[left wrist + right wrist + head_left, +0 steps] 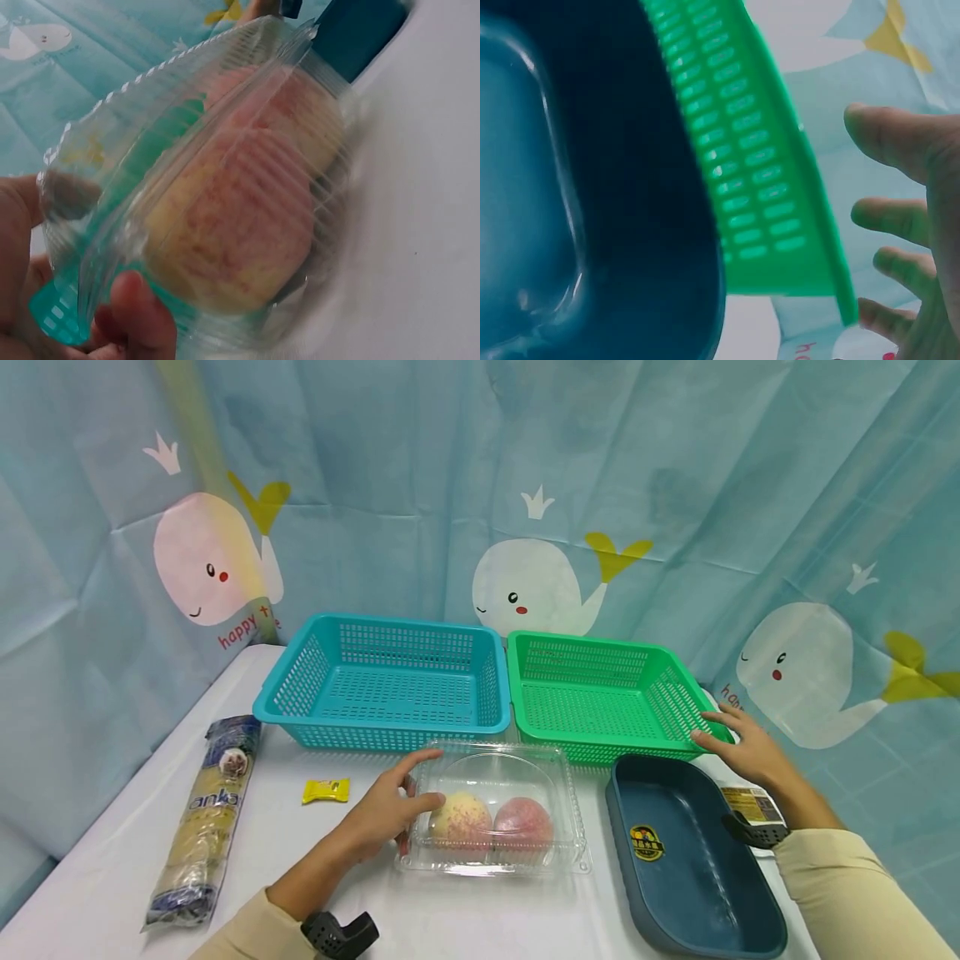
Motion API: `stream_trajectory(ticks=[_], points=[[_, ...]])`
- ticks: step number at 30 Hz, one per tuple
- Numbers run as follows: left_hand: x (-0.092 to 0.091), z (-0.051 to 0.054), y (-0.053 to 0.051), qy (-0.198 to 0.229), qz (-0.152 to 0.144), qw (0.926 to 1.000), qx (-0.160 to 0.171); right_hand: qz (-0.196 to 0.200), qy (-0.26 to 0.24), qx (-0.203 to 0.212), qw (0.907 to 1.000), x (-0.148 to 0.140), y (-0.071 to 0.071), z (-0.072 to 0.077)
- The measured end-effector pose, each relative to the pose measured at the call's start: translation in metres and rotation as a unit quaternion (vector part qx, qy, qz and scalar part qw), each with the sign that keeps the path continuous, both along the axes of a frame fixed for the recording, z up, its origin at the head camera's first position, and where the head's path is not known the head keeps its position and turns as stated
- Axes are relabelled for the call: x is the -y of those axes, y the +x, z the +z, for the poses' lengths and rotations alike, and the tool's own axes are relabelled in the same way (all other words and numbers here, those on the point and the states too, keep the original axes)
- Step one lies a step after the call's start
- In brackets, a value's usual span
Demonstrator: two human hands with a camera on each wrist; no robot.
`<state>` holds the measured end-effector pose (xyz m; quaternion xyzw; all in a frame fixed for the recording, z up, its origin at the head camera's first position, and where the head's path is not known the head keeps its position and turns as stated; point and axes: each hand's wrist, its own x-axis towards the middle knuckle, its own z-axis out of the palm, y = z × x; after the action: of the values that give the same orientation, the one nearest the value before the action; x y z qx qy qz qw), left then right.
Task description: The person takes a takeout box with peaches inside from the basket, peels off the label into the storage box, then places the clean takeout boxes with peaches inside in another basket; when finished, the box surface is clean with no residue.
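Observation:
A clear plastic box point(495, 810) with a yellowish and a pink round item inside lies in the middle of the table. My left hand point(393, 806) grips its left side, thumb on top and fingers around the edge; the left wrist view shows the box point(225, 195) tilted in that view, with the hand point(75, 277) at its side. My right hand point(742, 747) is spread by the right end of the green basket point(600, 693), holding nothing. In the right wrist view the hand point(907, 217) has its fingers apart beside the basket rim point(810, 172).
A blue basket point(382, 685) stands at the back left, touching or close to the green one. A dark blue tub point(690, 860) is at the right, with a printed packet point(750, 806) behind it. A yellow packet point(326, 791) and a long noodle pack point(206, 818) lie left.

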<state>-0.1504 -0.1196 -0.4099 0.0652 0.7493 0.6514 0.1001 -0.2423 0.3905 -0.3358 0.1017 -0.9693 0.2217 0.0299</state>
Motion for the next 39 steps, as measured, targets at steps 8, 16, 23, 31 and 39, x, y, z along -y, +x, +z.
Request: stream_trajectory(ticks=[8,16,23,31,39], points=[[0.006,-0.005,-0.006,0.041,-0.042,0.9982,-0.005,0.006,0.007,0.04,0.9991,-0.006,-0.001,-0.009],[0.006,-0.01,-0.01,0.109,-0.045,0.9929,0.011,0.002,-0.011,0.063,0.9979,-0.011,-0.003,-0.015],[0.005,-0.01,-0.009,0.143,-0.021,0.9891,0.027,0.0,-0.017,0.068,0.9975,-0.01,-0.002,-0.015],[0.004,-0.002,-0.004,0.16,-0.025,0.9862,0.031,-0.009,-0.019,0.091,0.9956,-0.006,-0.002,-0.009],[0.004,0.003,0.0,0.154,-0.052,0.9861,0.034,-0.006,-0.013,0.084,0.9964,-0.005,-0.003,-0.009]])
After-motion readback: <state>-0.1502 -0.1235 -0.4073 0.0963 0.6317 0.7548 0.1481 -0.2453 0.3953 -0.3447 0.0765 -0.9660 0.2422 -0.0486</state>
